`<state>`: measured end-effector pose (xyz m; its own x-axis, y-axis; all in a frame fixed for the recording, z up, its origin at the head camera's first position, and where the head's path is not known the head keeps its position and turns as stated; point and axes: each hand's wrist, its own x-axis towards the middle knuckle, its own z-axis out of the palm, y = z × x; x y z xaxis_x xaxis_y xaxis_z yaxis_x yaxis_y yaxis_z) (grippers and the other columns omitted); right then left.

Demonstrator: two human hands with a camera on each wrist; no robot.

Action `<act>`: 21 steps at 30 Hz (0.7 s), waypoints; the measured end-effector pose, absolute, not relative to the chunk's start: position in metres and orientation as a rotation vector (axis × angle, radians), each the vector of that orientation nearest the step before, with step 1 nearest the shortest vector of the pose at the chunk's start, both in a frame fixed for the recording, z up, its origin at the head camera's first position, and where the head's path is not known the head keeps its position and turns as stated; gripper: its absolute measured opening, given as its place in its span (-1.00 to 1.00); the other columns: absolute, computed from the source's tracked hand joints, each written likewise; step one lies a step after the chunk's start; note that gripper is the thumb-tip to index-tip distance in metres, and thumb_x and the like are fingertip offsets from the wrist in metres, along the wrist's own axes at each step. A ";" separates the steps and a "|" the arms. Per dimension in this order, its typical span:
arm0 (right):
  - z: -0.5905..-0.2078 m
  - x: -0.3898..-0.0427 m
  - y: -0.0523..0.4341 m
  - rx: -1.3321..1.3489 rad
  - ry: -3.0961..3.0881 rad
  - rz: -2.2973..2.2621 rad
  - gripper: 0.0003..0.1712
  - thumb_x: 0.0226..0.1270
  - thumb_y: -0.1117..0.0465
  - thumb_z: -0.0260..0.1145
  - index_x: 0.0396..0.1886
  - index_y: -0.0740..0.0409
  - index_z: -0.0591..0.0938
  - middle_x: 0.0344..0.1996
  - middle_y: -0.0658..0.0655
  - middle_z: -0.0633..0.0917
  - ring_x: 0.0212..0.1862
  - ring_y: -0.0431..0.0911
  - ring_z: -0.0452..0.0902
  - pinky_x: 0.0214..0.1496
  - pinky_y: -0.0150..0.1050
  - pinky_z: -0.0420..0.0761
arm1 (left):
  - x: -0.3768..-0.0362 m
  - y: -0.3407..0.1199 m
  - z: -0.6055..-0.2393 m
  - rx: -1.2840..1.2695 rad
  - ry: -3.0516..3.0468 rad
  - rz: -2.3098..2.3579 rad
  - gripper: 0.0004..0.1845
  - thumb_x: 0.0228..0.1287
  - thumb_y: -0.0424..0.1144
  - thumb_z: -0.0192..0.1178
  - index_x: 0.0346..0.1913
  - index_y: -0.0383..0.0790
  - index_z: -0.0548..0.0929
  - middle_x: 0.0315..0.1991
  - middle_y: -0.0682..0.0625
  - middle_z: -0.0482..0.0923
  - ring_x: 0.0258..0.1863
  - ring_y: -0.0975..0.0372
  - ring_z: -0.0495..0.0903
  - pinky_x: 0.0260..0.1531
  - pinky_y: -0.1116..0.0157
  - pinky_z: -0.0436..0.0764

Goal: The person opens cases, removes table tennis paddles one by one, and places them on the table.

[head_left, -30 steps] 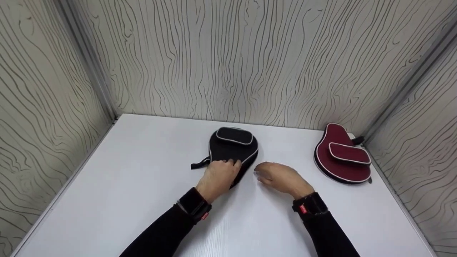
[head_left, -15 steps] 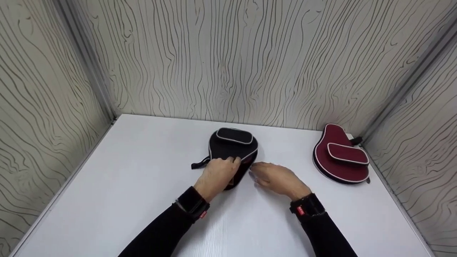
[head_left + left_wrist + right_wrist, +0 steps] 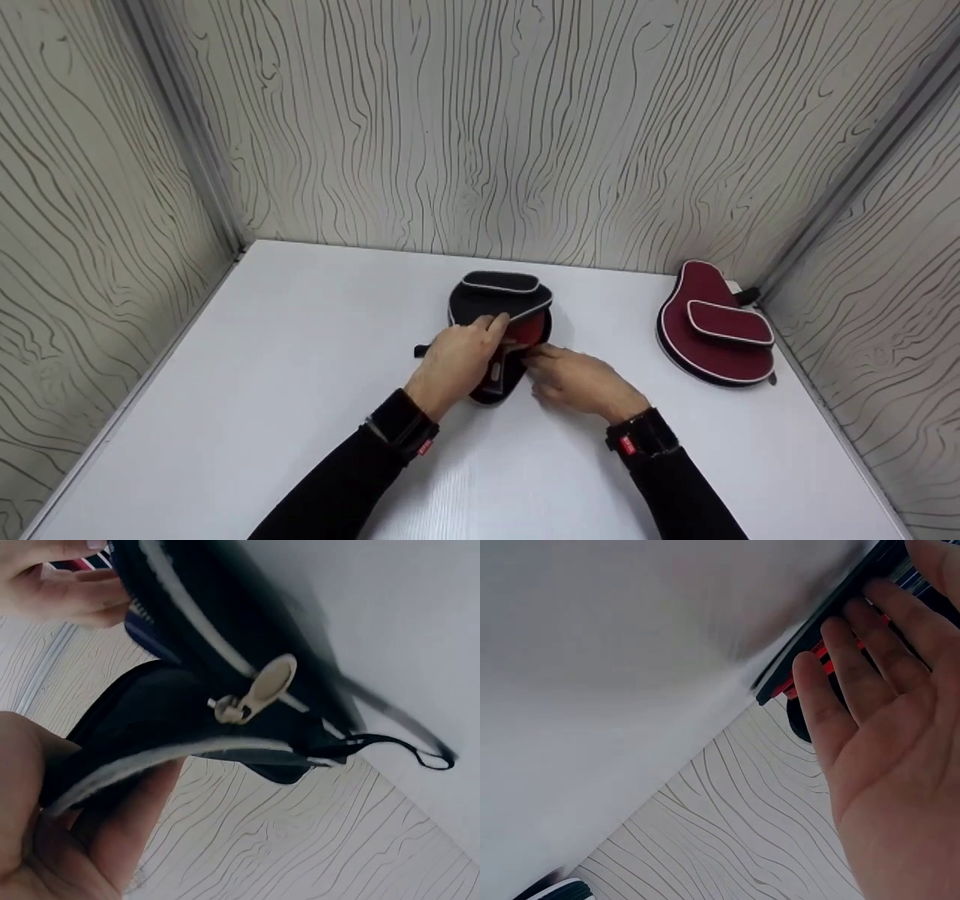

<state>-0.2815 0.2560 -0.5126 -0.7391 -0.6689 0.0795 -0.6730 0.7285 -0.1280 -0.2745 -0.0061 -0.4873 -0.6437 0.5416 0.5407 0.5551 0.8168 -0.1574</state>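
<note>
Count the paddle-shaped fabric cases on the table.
2: the black fabric case with white piping, held open by the left hand; the dark red fabric case, on the right.

Matt cloth blk case [image 3: 486, 304], cloth red case [image 3: 705, 352], metal-look zip pull [image 3: 271, 680], semi-gloss tbl [image 3: 300, 375]

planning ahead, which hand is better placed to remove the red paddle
Probably the right hand: its fingers lie at the open side of the black case, by the red paddle, while the left hand holds the flap.

A white-piped black case [image 3: 487, 304] lies partly open on the white table [image 3: 300, 375], red paddle [image 3: 528, 331] showing inside.
</note>
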 end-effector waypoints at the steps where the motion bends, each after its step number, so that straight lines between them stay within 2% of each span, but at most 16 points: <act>1: -0.512 -0.282 0.256 1.126 -2.897 0.241 -0.52 0.68 0.18 0.43 0.48 0.21 0.79 0.48 0.20 0.79 0.45 0.15 0.81 0.47 0.11 0.84 | -0.275 -0.007 -0.485 -0.790 -2.423 -0.054 -0.53 0.62 -0.25 0.50 0.48 -0.20 0.75 0.13 -0.09 0.92 -0.29 0.12 0.93 -0.44 0.21 0.89; 7: -0.509 -0.280 0.254 1.106 -2.930 0.288 -0.55 0.69 0.20 0.43 0.44 0.23 0.81 0.43 0.22 0.80 0.41 0.18 0.83 0.45 0.16 0.85 | -0.277 -0.018 -0.468 -0.689 -2.442 -0.117 -0.30 0.45 -0.33 0.60 0.62 -0.12 0.70 0.45 -0.13 0.84 0.11 0.03 0.98 -0.35 0.10 0.94; 12: -0.505 -0.280 0.255 1.087 -2.952 0.304 -0.56 0.71 0.20 0.43 0.44 0.23 0.81 0.44 0.22 0.80 0.43 0.19 0.82 0.46 0.17 0.84 | -0.281 -0.028 -0.460 -0.650 -2.418 -0.130 -0.26 0.43 -0.45 0.54 0.64 -0.10 0.69 0.60 -0.15 0.73 0.39 0.01 0.89 -0.29 0.01 0.97; 16: -0.504 -0.280 0.260 1.047 -2.974 0.317 -0.58 0.72 0.19 0.42 0.41 0.23 0.82 0.42 0.21 0.81 0.42 0.18 0.82 0.45 0.19 0.85 | -0.286 -0.035 -0.459 -0.649 -2.351 -0.114 -0.32 0.44 -0.49 0.50 0.59 -0.11 0.73 0.64 -0.16 0.69 0.55 0.00 0.78 0.05 -0.03 0.99; 19: -0.505 -0.281 0.264 1.018 -2.995 0.313 -0.59 0.72 0.20 0.41 0.40 0.24 0.82 0.41 0.22 0.81 0.43 0.19 0.82 0.47 0.20 0.84 | -0.289 -0.039 -0.459 -0.651 -2.338 -0.089 -0.36 0.46 -0.49 0.49 0.56 -0.10 0.75 0.66 -0.16 0.67 0.64 -0.01 0.70 0.39 -0.04 0.88; 21: -0.505 -0.282 0.266 0.994 -3.013 0.312 -0.58 0.72 0.19 0.41 0.41 0.24 0.82 0.42 0.22 0.80 0.44 0.21 0.81 0.49 0.22 0.83 | -0.292 -0.041 -0.459 -0.653 -2.359 -0.066 -0.37 0.48 -0.47 0.49 0.56 -0.09 0.75 0.68 -0.16 0.65 0.68 -0.01 0.66 0.53 -0.04 0.80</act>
<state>-0.2822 0.2658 -0.5049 -0.8045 -0.5937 0.0169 -0.5845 0.7865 -0.1994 -0.2916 -0.0411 -0.4592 -0.6438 0.4375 0.6278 0.4716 0.8729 -0.1246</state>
